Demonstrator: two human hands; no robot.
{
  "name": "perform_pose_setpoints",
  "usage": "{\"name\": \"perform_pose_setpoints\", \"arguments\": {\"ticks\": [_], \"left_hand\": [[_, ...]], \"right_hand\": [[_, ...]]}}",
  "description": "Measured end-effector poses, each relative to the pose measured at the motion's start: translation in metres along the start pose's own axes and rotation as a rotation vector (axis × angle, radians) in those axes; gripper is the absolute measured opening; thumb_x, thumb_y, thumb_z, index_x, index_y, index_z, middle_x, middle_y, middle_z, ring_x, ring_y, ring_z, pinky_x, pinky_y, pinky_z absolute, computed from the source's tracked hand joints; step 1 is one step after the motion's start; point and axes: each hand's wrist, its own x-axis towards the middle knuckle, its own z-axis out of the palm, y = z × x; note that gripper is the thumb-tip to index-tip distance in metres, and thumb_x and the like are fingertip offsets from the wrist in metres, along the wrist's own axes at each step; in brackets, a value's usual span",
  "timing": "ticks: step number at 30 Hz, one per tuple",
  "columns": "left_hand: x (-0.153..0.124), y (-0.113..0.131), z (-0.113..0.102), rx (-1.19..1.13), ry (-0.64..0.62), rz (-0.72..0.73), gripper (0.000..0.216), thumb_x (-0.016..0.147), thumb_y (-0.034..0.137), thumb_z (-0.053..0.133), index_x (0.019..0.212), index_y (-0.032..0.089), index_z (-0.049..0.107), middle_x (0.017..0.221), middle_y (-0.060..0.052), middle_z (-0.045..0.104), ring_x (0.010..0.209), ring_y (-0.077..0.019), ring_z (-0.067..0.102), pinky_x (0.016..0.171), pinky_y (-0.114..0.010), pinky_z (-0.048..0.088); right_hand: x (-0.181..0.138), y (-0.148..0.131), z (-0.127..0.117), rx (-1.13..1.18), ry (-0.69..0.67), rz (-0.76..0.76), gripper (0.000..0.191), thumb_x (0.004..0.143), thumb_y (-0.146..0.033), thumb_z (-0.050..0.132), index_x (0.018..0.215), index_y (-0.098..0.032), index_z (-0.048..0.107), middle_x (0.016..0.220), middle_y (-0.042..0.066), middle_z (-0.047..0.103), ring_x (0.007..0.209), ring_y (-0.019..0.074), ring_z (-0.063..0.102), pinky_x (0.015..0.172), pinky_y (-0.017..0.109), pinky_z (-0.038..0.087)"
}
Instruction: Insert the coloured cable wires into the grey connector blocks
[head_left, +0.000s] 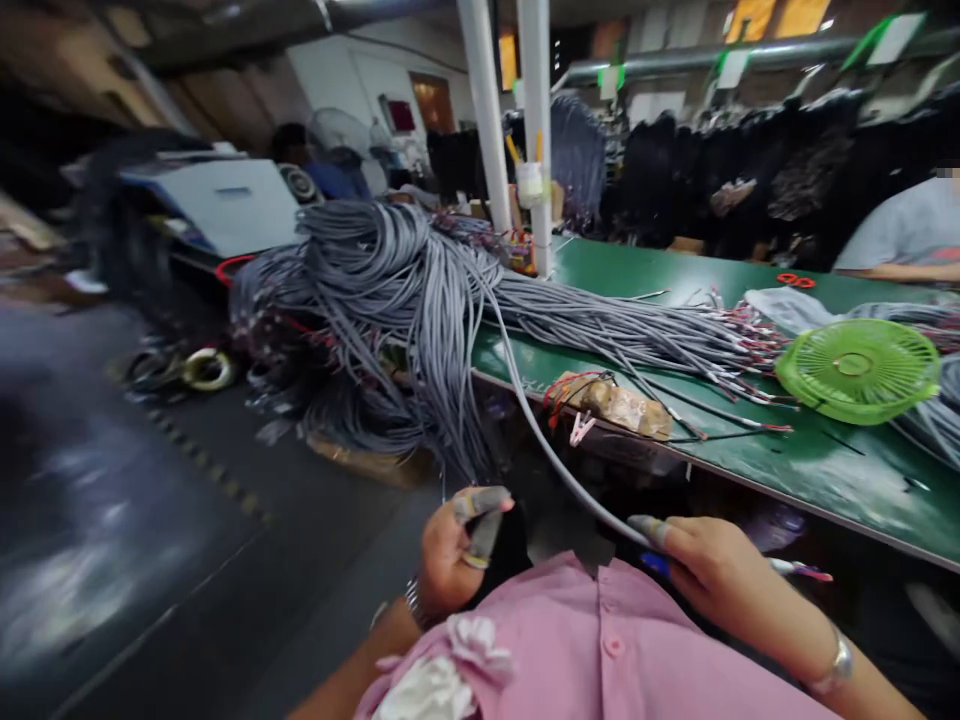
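Observation:
My right hand (705, 565) is closed on a single grey cable (540, 425) that runs up to a big bundle of grey cables (405, 290) lying over the end of the green table (810, 465). The cable's stripped end with coloured wires (802, 571) sticks out past that hand. My left hand (457, 550) is near my chest, fingers curled, with grey finger cots on thumb and forefinger, pinched together with nothing visible between them. I wear a pink shirt (592, 650).
A green fan (859, 368) lies on the table by the cables' red-tipped ends. A brownish wrapped lump with a clip (622, 405) sits at the table's edge. Two white posts (525, 120) rise behind. A person in grey (907, 235) sits far right. Tape rolls (206, 368) lie at left.

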Motion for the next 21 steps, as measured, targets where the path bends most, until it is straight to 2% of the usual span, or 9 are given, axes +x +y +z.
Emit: {"name": "perform_pose_setpoints", "arguments": {"ticks": [2, 3, 5, 7, 10, 12, 15, 17, 21], "left_hand": [[0.015, 0.034, 0.014, 0.028, -0.171, 0.349, 0.035, 0.077, 0.026, 0.062, 0.111, 0.020, 0.061, 0.108, -0.010, 0.068, 0.107, -0.0261, 0.061, 0.093, -0.040, 0.047], [0.021, 0.047, 0.021, 0.040, -0.315, 0.426, 0.042, 0.076, 0.032, 0.064, 0.116, 0.020, 0.059, 0.112, -0.011, 0.067, 0.110, -0.0276, 0.059, 0.094, -0.040, 0.046], [0.030, 0.061, 0.033, 0.134, -0.655, 0.409, 0.054, 0.075, 0.045, 0.062, 0.122, 0.018, 0.056, 0.107, -0.011, 0.069, 0.097, -0.0263, 0.065, 0.083, -0.035, 0.049], [0.031, 0.057, 0.040, 0.314, -0.833, 0.263, 0.055, 0.080, 0.053, 0.054, 0.122, 0.018, 0.055, 0.084, -0.008, 0.072, 0.075, -0.0237, 0.067, 0.065, -0.030, 0.047], [0.018, 0.026, 0.033, 0.474, -0.889, 0.120, 0.043, 0.084, 0.058, 0.046, 0.100, 0.022, 0.064, 0.067, -0.004, 0.068, 0.062, -0.0201, 0.064, 0.053, -0.026, 0.037], [0.005, 0.001, 0.020, 0.517, -0.853, 0.062, 0.039, 0.087, 0.055, 0.044, 0.081, 0.022, 0.065, 0.066, -0.003, 0.067, 0.062, -0.0175, 0.063, 0.052, -0.025, 0.032], [-0.011, -0.025, 0.002, 0.555, -0.842, -0.043, 0.035, 0.087, 0.049, 0.047, 0.074, 0.021, 0.062, 0.069, -0.002, 0.067, 0.063, -0.0156, 0.062, 0.052, -0.025, 0.030], [-0.015, -0.031, 0.003, 0.530, -0.923, -0.070, 0.030, 0.084, 0.048, 0.051, 0.075, 0.021, 0.062, 0.070, -0.001, 0.067, 0.063, -0.0157, 0.061, 0.052, -0.025, 0.030], [-0.009, -0.033, 0.034, 0.389, -1.035, -0.051, 0.023, 0.079, 0.043, 0.059, 0.077, 0.020, 0.061, 0.071, -0.002, 0.065, 0.062, -0.0159, 0.058, 0.052, -0.025, 0.030]], "right_hand": [[0.017, -0.023, 0.003, 0.021, -0.105, -0.153, 0.021, 0.087, -0.013, 0.045, 0.101, -0.019, 0.060, 0.077, 0.003, 0.064, 0.066, 0.0155, 0.058, 0.061, 0.027, 0.037], [0.025, -0.032, 0.005, 0.029, -0.144, -0.202, 0.018, 0.086, -0.014, 0.047, 0.097, -0.018, 0.060, 0.076, 0.003, 0.064, 0.064, 0.0151, 0.057, 0.059, 0.027, 0.036], [0.039, -0.041, 0.013, 0.032, -0.170, -0.246, 0.010, 0.083, -0.013, 0.050, 0.086, -0.018, 0.059, 0.074, 0.002, 0.063, 0.061, 0.0141, 0.056, 0.057, 0.026, 0.034], [0.048, -0.038, 0.024, 0.020, -0.159, -0.236, 0.010, 0.080, -0.011, 0.052, 0.082, -0.018, 0.059, 0.073, 0.003, 0.064, 0.061, 0.0136, 0.057, 0.057, 0.025, 0.035], [0.049, -0.013, 0.044, 0.014, -0.126, -0.210, 0.018, 0.080, -0.010, 0.050, 0.090, -0.019, 0.062, 0.074, 0.003, 0.065, 0.064, 0.0143, 0.061, 0.059, 0.023, 0.038], [0.047, 0.009, 0.055, 0.017, -0.078, -0.182, 0.024, 0.083, -0.012, 0.048, 0.100, -0.020, 0.063, 0.075, 0.003, 0.065, 0.065, 0.0148, 0.062, 0.059, 0.023, 0.039], [0.049, 0.028, 0.067, 0.026, -0.041, -0.190, 0.030, 0.086, -0.014, 0.045, 0.109, -0.021, 0.061, 0.078, 0.004, 0.066, 0.065, 0.0151, 0.062, 0.058, 0.023, 0.041], [0.056, 0.025, 0.072, 0.023, -0.072, -0.244, 0.028, 0.086, -0.013, 0.045, 0.106, -0.021, 0.062, 0.076, 0.003, 0.065, 0.064, 0.0146, 0.062, 0.058, 0.023, 0.040], [0.083, -0.004, 0.074, -0.050, -0.149, -0.316, 0.022, 0.083, -0.010, 0.047, 0.092, -0.021, 0.063, 0.070, 0.002, 0.062, 0.061, 0.0145, 0.058, 0.057, 0.025, 0.037]]}}
